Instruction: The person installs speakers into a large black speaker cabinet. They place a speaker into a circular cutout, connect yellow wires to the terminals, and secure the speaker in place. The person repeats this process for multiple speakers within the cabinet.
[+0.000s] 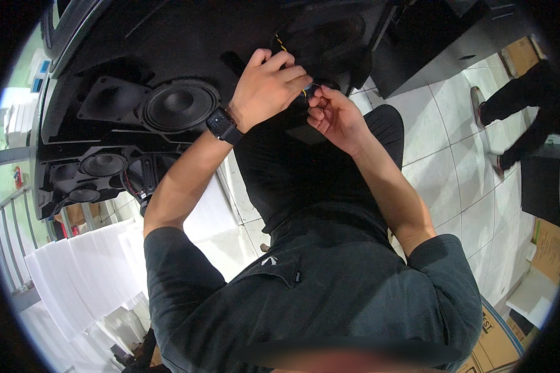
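Observation:
My left hand, with a dark watch on its wrist, is closed, its fingertips pinching a thin yellow-and-black wire. That wire comes from the inside of a large black speaker cabinet and passes behind the hand. Fingertips of my right hand meet the left ones and are closed on the wire's end, where a small dark piece shows; its exact shape is hidden. A round black speaker cone is set in the cabinet, left of my left wrist. Deep shadow covers the cabinet's interior beyond my hands.
A second black speaker unit with cones stands at the left. White foam sheets are stacked at lower left. Another black cabinet stands at upper right. A person's dark-trousered legs are on the tiled floor. Cardboard boxes lie far right.

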Action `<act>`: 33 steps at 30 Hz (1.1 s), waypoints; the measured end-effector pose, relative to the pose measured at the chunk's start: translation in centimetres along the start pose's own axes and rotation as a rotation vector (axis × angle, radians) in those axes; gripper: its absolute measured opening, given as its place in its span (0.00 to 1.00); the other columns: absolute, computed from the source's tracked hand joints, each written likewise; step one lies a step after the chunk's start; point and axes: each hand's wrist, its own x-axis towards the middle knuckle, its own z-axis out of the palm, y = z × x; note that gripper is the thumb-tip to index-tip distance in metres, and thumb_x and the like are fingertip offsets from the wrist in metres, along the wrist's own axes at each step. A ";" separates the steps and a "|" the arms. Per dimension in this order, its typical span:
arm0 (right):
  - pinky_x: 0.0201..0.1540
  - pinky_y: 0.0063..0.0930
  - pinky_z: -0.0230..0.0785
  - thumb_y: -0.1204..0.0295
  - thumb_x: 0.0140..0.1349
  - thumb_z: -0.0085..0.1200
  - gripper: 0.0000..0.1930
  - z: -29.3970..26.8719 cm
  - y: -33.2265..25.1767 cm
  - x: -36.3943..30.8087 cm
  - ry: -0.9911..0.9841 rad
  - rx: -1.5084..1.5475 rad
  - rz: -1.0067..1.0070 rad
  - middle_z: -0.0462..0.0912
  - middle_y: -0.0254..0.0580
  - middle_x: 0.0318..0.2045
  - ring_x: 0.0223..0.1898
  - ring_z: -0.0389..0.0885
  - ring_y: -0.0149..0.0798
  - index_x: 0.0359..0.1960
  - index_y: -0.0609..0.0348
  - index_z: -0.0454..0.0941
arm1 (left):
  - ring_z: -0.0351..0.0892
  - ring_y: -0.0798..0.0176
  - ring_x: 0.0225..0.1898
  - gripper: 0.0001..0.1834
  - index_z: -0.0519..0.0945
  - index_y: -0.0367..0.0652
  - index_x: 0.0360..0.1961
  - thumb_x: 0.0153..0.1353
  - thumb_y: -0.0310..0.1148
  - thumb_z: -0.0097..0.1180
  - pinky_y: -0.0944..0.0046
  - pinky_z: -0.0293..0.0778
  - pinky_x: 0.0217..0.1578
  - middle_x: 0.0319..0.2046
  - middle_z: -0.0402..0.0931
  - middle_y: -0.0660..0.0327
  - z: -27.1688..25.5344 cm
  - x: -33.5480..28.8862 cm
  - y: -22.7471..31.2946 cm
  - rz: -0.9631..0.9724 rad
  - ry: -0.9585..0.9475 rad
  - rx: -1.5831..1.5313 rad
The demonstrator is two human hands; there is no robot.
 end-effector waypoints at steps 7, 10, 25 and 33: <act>0.25 0.27 0.68 0.73 0.67 0.58 0.06 1.3 -0.2 0.6 0.236 -1.230 -0.884 0.81 0.39 0.25 0.22 0.76 0.32 0.32 0.60 0.80 | 0.72 0.68 0.46 0.11 0.89 0.55 0.41 0.56 0.37 0.64 0.61 0.64 0.47 0.38 0.79 0.77 -0.1 0.0 0.1 0.024 0.059 -0.003; 0.23 0.31 0.67 0.76 0.63 0.61 0.05 1.4 -0.3 0.5 0.250 -1.498 -1.116 0.80 0.42 0.25 0.20 0.76 0.33 0.30 0.63 0.79 | 0.72 0.68 0.46 0.11 0.89 0.55 0.41 0.55 0.37 0.64 0.61 0.64 0.47 0.38 0.79 0.77 0.0 0.1 0.1 0.010 0.075 -0.010; 0.34 0.27 0.73 0.65 0.74 0.50 0.11 1.2 0.4 0.2 0.103 -0.215 -0.185 0.84 0.38 0.29 0.27 0.79 0.32 0.38 0.58 0.80 | 0.73 0.68 0.46 0.09 0.89 0.55 0.39 0.56 0.36 0.64 0.60 0.64 0.47 0.38 0.80 0.78 0.0 -0.1 0.1 0.003 0.062 -0.017; 0.25 0.30 0.68 0.75 0.66 0.60 0.07 0.8 -0.2 0.3 0.226 -1.481 -1.104 0.79 0.45 0.23 0.21 0.78 0.38 0.30 0.64 0.79 | 0.73 0.68 0.46 0.11 0.89 0.55 0.40 0.56 0.36 0.64 0.61 0.65 0.47 0.38 0.80 0.78 0.0 0.1 0.0 0.021 0.074 0.015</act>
